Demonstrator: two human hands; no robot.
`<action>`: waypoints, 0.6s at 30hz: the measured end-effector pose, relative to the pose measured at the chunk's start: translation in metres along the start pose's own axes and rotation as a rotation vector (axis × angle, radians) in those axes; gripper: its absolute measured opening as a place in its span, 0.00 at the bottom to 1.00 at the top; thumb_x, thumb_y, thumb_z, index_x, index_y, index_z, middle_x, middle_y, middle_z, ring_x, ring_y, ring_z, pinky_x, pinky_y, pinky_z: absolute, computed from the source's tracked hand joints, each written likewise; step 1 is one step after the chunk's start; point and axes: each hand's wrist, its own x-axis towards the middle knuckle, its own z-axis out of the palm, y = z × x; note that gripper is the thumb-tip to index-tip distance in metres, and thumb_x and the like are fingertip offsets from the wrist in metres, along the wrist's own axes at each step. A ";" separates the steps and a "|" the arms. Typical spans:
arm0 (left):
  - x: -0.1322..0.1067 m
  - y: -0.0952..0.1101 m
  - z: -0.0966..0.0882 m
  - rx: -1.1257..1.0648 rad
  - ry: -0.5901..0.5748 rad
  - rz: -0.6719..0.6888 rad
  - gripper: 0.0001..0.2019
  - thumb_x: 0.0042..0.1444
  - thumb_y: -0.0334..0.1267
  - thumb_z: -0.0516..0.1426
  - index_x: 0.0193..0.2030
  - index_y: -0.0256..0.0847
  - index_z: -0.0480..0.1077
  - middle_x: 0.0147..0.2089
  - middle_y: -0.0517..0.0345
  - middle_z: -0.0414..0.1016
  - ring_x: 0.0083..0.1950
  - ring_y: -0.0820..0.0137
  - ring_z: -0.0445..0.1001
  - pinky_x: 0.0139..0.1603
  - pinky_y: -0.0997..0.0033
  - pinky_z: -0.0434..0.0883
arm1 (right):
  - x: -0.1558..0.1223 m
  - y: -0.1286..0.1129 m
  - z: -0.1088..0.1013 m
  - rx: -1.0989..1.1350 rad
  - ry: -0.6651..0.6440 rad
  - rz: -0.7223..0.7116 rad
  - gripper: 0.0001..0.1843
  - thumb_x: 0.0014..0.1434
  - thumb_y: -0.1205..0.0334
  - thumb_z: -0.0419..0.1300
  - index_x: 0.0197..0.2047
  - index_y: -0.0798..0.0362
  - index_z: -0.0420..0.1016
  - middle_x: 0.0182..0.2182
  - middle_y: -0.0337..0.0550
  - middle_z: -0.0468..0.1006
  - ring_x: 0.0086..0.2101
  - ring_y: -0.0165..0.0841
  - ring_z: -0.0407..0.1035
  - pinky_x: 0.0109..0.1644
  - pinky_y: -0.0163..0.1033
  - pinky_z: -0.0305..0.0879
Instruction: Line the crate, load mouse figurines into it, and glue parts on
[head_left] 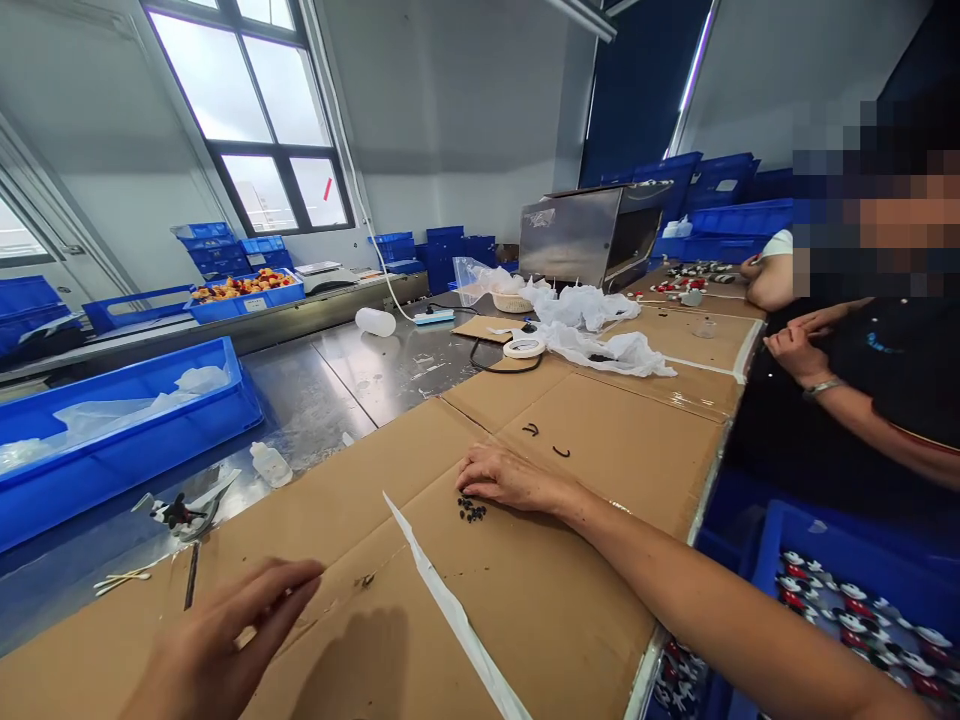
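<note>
Your right hand [510, 478] lies palm-down on the brown cardboard sheet [600, 450] covering the bench, fingers loosely curled and holding nothing, fingertips touching the far edge of a small cluster of tiny black beads [472, 511]. Your left hand [225, 640] hovers near and to the left, well apart from the beads, fingers extended close together, empty. A white paper strip [450, 610] lies between your hands.

Factory assembly shop: blue crates [127, 430], cardboard-covered steel bench [600, 440].
</note>
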 end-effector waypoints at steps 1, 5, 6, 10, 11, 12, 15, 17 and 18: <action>0.017 0.016 0.006 0.007 -0.095 -0.002 0.17 0.55 0.60 0.54 0.37 0.55 0.78 0.40 0.64 0.77 0.38 0.69 0.75 0.35 0.76 0.69 | -0.001 0.001 -0.001 0.004 0.003 -0.001 0.04 0.62 0.71 0.63 0.39 0.56 0.80 0.38 0.44 0.76 0.42 0.33 0.68 0.49 0.37 0.62; 0.074 0.068 0.032 0.075 -0.438 0.078 0.16 0.58 0.49 0.50 0.36 0.47 0.77 0.39 0.60 0.75 0.33 0.72 0.70 0.36 0.72 0.65 | -0.004 0.005 -0.003 0.011 0.033 0.003 0.03 0.60 0.70 0.65 0.37 0.55 0.81 0.36 0.44 0.76 0.40 0.33 0.68 0.47 0.37 0.63; 0.085 0.075 0.039 0.077 -0.484 0.085 0.15 0.58 0.46 0.51 0.36 0.46 0.77 0.39 0.60 0.75 0.34 0.72 0.70 0.37 0.71 0.64 | -0.004 0.005 -0.003 0.012 0.041 0.002 0.03 0.60 0.70 0.65 0.37 0.55 0.81 0.36 0.44 0.76 0.40 0.33 0.68 0.47 0.37 0.63; 0.114 0.091 0.071 0.073 -0.579 0.071 0.10 0.55 0.39 0.54 0.36 0.43 0.77 0.38 0.59 0.75 0.36 0.70 0.70 0.38 0.70 0.63 | -0.005 0.005 0.001 0.019 0.051 -0.007 0.02 0.60 0.69 0.66 0.37 0.55 0.81 0.35 0.42 0.74 0.40 0.33 0.68 0.47 0.35 0.61; 0.118 0.094 0.078 0.074 -0.591 0.062 0.10 0.55 0.38 0.54 0.36 0.42 0.77 0.38 0.59 0.75 0.36 0.70 0.69 0.38 0.70 0.62 | -0.004 0.005 0.002 0.020 0.051 -0.004 0.02 0.59 0.69 0.67 0.36 0.54 0.81 0.35 0.42 0.74 0.40 0.32 0.67 0.46 0.35 0.61; 0.122 0.095 0.085 0.074 -0.598 0.055 0.10 0.55 0.38 0.54 0.37 0.42 0.77 0.38 0.58 0.75 0.37 0.69 0.69 0.39 0.70 0.62 | -0.004 0.005 0.003 0.021 0.050 0.002 0.02 0.59 0.69 0.67 0.36 0.54 0.81 0.35 0.42 0.73 0.40 0.32 0.67 0.46 0.35 0.61; 0.129 0.100 0.100 0.066 -0.614 0.045 0.10 0.54 0.38 0.55 0.37 0.43 0.78 0.39 0.57 0.74 0.39 0.68 0.70 0.40 0.69 0.62 | -0.006 0.006 0.003 0.023 0.051 0.029 0.04 0.59 0.70 0.66 0.35 0.53 0.81 0.35 0.41 0.73 0.40 0.33 0.66 0.45 0.35 0.60; 0.132 0.101 0.107 0.056 -0.631 0.043 0.10 0.54 0.39 0.55 0.38 0.43 0.78 0.39 0.57 0.73 0.40 0.68 0.70 0.40 0.69 0.62 | -0.007 0.008 0.001 0.030 0.055 0.057 0.04 0.59 0.71 0.65 0.34 0.53 0.81 0.35 0.42 0.72 0.40 0.33 0.66 0.44 0.36 0.60; 0.133 0.101 0.110 0.051 -0.641 0.045 0.10 0.54 0.39 0.55 0.38 0.43 0.78 0.39 0.57 0.73 0.39 0.68 0.69 0.40 0.69 0.62 | -0.008 0.010 0.000 0.034 0.057 0.073 0.04 0.59 0.71 0.66 0.34 0.53 0.81 0.34 0.42 0.72 0.39 0.33 0.66 0.44 0.36 0.60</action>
